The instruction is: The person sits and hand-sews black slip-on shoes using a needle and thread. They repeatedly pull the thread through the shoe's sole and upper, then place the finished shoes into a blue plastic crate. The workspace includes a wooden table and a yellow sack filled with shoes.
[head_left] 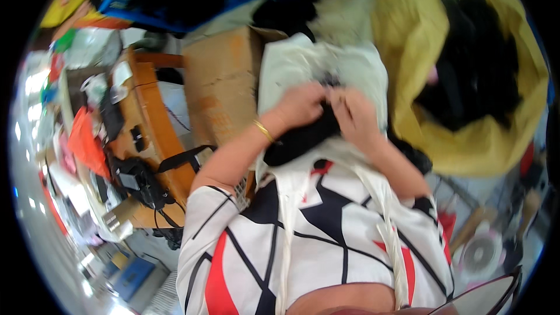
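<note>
My left hand [301, 105] and my right hand [354, 114] meet over my lap, fingertips nearly touching. Both are closed in a pinch at the upper end of a black fabric piece [303, 140]. Slight blur hides the exact fold between the fingers. The lower part of the black piece lies slack below my left wrist, which wears a gold-coloured bangle [263, 131]. Under it all, a white cloth [286, 61] is spread, with small dark bits scattered around the fingertips.
To the right stands a large yellow sack [408, 41] with black fabric pieces [472, 64] inside. A cardboard box [219, 81] and a wooden table [154, 116] with a black bag [140, 181] are at the left. A fan [481, 251] sits at lower right.
</note>
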Demonstrator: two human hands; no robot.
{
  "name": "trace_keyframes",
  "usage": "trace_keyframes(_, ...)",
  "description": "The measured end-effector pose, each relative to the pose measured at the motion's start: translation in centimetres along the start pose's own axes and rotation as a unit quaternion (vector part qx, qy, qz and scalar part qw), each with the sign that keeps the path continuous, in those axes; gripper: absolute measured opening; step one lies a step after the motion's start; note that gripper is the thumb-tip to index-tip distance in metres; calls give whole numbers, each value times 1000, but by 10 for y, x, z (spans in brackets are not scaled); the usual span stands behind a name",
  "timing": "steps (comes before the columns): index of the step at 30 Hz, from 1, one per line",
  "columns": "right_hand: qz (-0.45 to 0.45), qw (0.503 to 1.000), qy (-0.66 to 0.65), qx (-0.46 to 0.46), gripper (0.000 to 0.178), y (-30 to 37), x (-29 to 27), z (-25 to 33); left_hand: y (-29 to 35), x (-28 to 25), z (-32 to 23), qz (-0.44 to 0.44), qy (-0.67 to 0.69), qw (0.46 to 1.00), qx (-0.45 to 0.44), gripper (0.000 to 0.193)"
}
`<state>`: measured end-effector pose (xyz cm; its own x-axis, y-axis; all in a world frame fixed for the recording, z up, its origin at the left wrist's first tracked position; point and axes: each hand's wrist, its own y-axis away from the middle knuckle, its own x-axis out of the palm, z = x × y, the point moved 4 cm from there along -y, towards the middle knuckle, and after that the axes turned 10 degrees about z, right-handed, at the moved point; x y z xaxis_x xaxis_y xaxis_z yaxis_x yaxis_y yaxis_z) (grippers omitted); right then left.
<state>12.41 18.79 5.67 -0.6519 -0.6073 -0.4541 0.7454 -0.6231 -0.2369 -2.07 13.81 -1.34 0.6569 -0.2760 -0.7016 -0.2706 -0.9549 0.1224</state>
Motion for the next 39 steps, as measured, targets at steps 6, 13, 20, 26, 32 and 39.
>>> trace_keyframes(6,-61,994,75,-54,4,-2,-40,-8,2,-31,-13,-12,198,967,-160,26)
trace_keyframes(13,9,982,165,-89,13,21,-37,9,1,10,-9,120,242,938,-219,28)
trace_keyframes(20,129,912,179,346,17,101,-137,-51,26,12,3,51,511,825,-235,15)
trace_keyframes(26,73,937,-139,312,15,88,-85,-50,29,30,9,30,671,693,-263,12)
trace_keyframes(32,166,979,23,114,7,27,-13,-26,28,29,1,12,756,588,-288,9)
trace_keyframes(39,184,960,167,131,4,18,13,-44,34,20,7,85,584,767,-254,9)
